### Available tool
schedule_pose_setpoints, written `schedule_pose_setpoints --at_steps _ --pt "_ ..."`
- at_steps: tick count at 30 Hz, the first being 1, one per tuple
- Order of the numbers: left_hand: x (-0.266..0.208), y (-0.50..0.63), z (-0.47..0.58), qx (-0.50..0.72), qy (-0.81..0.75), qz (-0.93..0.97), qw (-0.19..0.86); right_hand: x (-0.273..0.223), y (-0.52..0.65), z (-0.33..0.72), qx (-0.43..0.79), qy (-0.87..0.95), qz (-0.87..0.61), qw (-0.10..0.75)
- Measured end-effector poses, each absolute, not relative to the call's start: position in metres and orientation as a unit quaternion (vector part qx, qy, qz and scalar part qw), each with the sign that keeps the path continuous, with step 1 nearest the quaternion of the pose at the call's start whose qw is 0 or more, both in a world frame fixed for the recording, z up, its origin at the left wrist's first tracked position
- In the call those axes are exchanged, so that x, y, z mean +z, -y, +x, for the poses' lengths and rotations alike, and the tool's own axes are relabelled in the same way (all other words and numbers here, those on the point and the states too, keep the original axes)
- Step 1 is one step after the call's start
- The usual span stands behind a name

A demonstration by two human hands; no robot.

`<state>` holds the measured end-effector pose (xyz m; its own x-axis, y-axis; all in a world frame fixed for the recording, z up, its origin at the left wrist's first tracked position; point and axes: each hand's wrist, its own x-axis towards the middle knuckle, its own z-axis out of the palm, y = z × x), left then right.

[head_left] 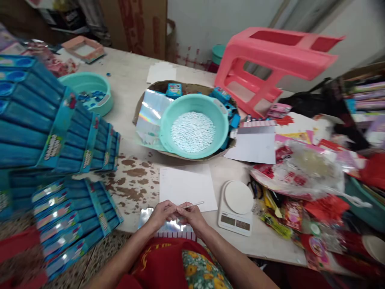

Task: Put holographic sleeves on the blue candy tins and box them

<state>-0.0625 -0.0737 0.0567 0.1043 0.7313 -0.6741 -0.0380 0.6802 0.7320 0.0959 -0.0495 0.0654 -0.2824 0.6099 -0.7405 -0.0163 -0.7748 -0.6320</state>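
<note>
Close to my body, both hands meet over the near table edge. My right hand (190, 216) is closed around a thin pale stick (195, 204) that looks like a cotton swab and points to the right. Fingertips pressed together, my left hand (164, 214) touches the right one; what it pinches is hidden. Below them lies a shiny silvery card (144, 216) with a pink-and-white striped edge (174, 234). Just beyond is a white sheet of paper (186, 182). Farther back, a turquoise basin (165, 128) of small white pieces (193, 131) sits on a cardboard tray (140, 106).
A white digital scale (239, 200) stands at right, beside piled wrappers and plastic bags (297, 168). Stacked blue display boxes (75, 132) crowd the left. Another turquoise basin (104, 106) is behind them. A pink plastic stool (240, 52) lies tipped at the back right.
</note>
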Motion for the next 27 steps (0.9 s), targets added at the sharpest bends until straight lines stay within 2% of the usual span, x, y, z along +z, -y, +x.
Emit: schedule_pose_setpoints --at_steps 2,4,6,7,11,14,17,20,24,27 --pt "0.05 0.059 -0.072 0.274 -0.683 0.358 0.575 0.065 0.034 0.115 0.725 0.275 -0.57 0.27" --pt "0.036 0.033 -0.084 0.258 -0.777 0.41 0.403 0.065 0.012 0.141 0.66 0.285 -0.596 0.357" --pt "0.02 0.002 -0.093 0.188 -0.833 0.446 0.269 0.064 -0.011 0.168 0.578 0.316 -0.633 0.406" --pt "0.014 -0.013 -0.096 0.147 -0.844 0.457 0.239 0.064 -0.021 0.18 0.54 0.338 -0.652 0.411" --pt "0.012 -0.043 -0.096 0.054 -0.84 0.475 0.257 0.063 -0.046 0.198 0.481 0.411 -0.677 0.376" --pt "0.036 -0.031 -0.093 0.129 -0.783 0.519 0.316 0.069 -0.054 0.184 0.46 0.502 -0.637 0.361" --pt "0.075 -0.002 -0.085 0.234 -0.692 0.596 0.332 0.091 -0.061 0.171 0.339 0.679 -0.553 0.345" --pt "0.119 0.018 -0.077 0.304 -0.623 0.654 0.303 0.122 -0.068 0.17 0.257 0.795 -0.474 0.279" --pt "0.172 0.006 -0.067 0.399 -0.586 0.678 0.194 0.159 -0.078 0.199 0.275 0.845 -0.423 0.176" --pt "0.198 -0.01 -0.071 0.458 -0.603 0.644 0.111 0.184 -0.088 0.257 0.271 0.787 -0.519 0.196"
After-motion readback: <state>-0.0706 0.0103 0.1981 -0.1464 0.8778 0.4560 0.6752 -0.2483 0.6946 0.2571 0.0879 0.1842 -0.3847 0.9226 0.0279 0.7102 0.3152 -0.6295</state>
